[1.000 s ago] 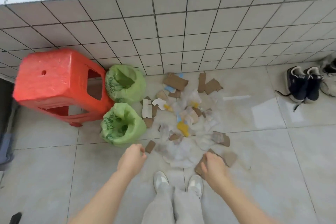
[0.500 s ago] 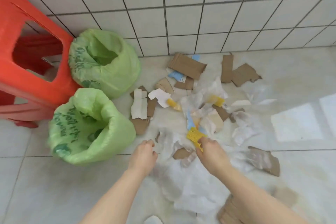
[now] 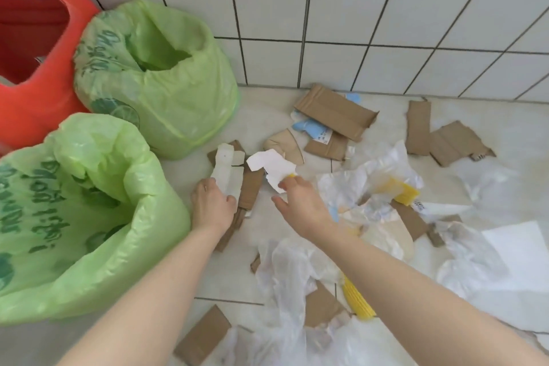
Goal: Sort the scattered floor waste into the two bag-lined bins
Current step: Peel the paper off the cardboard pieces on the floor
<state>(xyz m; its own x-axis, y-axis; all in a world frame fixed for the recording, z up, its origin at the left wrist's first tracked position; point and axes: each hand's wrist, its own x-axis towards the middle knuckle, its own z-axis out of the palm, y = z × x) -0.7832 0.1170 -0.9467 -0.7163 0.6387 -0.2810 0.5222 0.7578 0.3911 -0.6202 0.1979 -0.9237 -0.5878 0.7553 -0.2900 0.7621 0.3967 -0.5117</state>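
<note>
Your left hand (image 3: 212, 205) has its grip curled round the white card strip (image 3: 227, 171), which lies on the floor just beside the near green bin (image 3: 74, 217), and your right hand (image 3: 300, 202) pinches the torn white paper (image 3: 271, 166) a little further out from that bin. Both scraps look light and thin; the card should be stiffer, so take it by its near end, while the paper will likely flop and tear, so pinch well in from the ragged edge. The clear plastic film (image 3: 371, 175) beyond looks slippery and limp; bunch it, I'd say. Half a second ago your hands were lower in the pile, the right at the yellow piece (image 3: 398, 190); now both have moved up towards the bin, and you've leaned in closer.
</note>
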